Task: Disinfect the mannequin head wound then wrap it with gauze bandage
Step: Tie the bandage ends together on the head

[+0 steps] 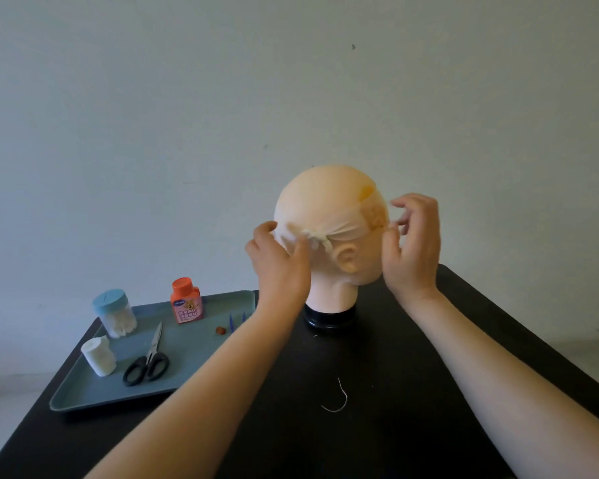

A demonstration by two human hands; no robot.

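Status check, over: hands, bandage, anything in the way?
Hands: left hand pinches gauze bandage beside its knot; right hand at the band's front, grip unclear. Bandage wrapped round mannequin head, tied. Nothing blocking; loose thread on table.

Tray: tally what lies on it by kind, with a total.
Swab jar: 1
Bottle: 1
Gauze roll: 1
Scissors: 1
Blue tweezers, partly hidden: 1
Stained wad: 1
Total on the tray: 6
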